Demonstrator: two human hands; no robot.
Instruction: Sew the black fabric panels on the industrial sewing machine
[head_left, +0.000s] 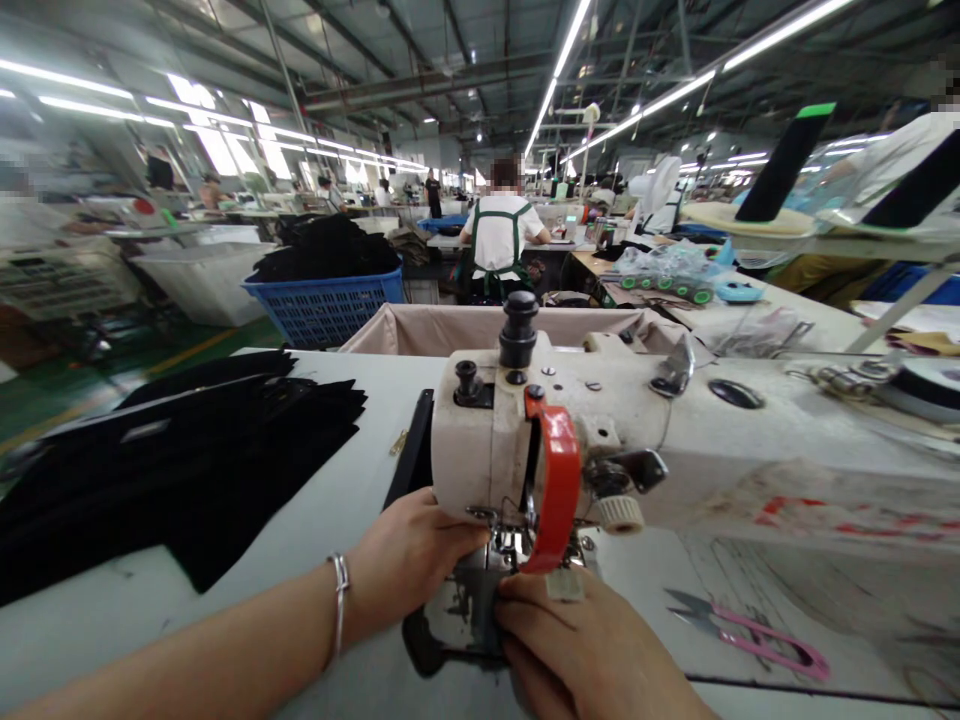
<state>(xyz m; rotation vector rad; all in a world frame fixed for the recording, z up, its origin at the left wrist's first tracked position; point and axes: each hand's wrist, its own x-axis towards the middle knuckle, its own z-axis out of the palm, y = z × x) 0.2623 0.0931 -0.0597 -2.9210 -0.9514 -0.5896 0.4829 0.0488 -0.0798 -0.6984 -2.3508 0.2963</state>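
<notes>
A white industrial sewing machine (480,430) with an orange-red guard (556,490) stands in front of me. My left hand (409,555), a silver bangle on its wrist, reaches in at the left of the needle area. Its fingers are pressed together, their tips beside the presser foot (511,545); what they pinch is hidden. My right hand (581,640) is curled at the near right of the foot, over a dark piece (486,610) on the worn metal plate (456,610); its grip is partly hidden. A black strip (411,450) runs behind my left hand.
Black fabric pieces (172,450) are stacked on the table's left. Pink-handled thread snips (772,640) lie at the right under the machine arm. Beyond are a pink cloth-lined bin (420,325), a blue basket (330,300) of black fabric and a seated co-worker (501,240).
</notes>
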